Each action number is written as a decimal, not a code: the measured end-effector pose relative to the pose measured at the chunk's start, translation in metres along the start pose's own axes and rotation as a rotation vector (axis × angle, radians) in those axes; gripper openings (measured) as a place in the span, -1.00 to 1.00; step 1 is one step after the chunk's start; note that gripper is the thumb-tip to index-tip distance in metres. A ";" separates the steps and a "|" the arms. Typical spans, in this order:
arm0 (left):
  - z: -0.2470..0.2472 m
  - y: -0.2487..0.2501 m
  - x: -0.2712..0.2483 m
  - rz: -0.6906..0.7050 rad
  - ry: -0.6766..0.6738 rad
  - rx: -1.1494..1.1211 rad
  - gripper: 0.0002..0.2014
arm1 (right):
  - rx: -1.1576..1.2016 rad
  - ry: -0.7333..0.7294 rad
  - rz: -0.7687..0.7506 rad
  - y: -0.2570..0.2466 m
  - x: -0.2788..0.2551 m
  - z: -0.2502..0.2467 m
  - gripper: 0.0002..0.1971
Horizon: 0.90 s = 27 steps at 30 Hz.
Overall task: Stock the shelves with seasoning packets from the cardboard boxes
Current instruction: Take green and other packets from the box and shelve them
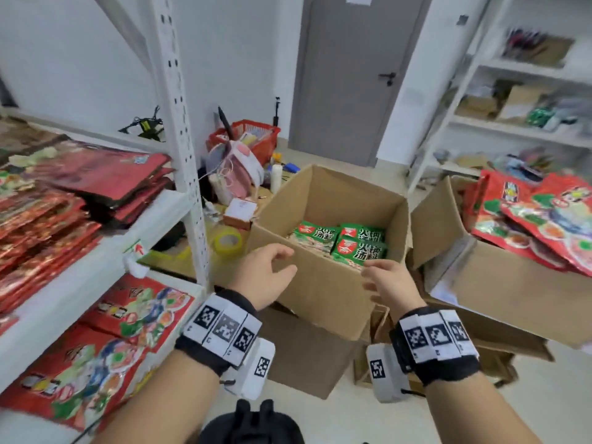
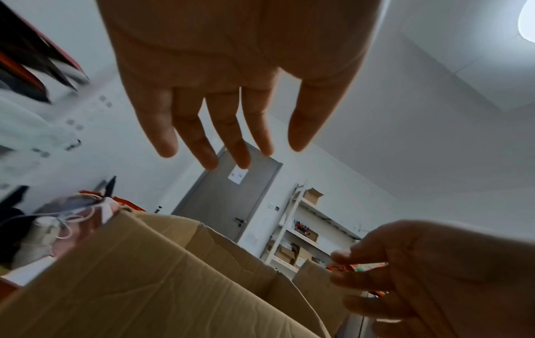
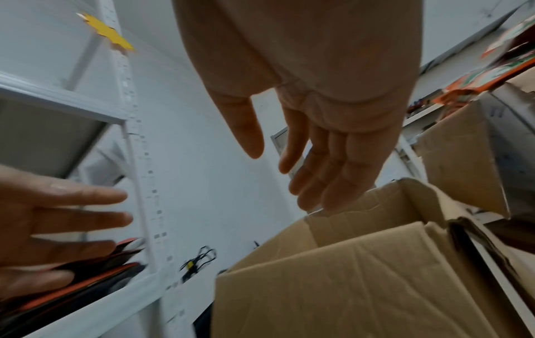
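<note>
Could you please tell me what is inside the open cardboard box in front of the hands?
Green seasoning packets lie inside the cardboard box. Its near wall hides whatever lies below them.

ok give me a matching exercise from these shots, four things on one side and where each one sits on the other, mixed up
Things
1. green seasoning packets
2. red seasoning packets
3. tape roll
4. red basket

Places
A. on the floor by the grey door
B. piled in the cardboard box on the right
C. inside the open cardboard box in front of both hands
D. low down, between the shelf post and the open box

Pairs: 1-C, 2-B, 3-D, 4-A
</note>
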<state>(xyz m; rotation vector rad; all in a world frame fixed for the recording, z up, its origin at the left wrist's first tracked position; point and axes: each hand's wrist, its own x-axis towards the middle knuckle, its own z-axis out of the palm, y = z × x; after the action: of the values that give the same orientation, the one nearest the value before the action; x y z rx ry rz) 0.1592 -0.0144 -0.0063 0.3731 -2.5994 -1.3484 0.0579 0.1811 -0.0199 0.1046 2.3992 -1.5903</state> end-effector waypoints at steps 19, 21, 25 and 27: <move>0.055 0.027 0.287 0.173 -0.151 0.424 -0.67 | 0.216 0.137 0.296 -0.034 0.261 -0.014 -0.91; 0.051 0.022 0.303 0.129 -0.160 0.438 -0.66 | 0.015 0.081 0.367 -0.011 0.284 -0.005 -0.75; 0.053 0.008 0.333 0.102 -0.118 0.481 -0.66 | -0.214 -0.018 0.558 0.044 0.298 0.017 -0.65; 0.065 -0.001 0.346 0.064 -0.169 0.501 -0.64 | -0.259 -0.017 0.634 0.059 0.301 0.025 -0.65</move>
<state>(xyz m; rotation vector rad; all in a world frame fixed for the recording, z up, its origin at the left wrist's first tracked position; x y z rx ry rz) -0.1879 -0.0705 -0.0258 0.2477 -3.0454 -0.7198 -0.2162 0.1572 -0.1588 0.7141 2.2122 -0.9817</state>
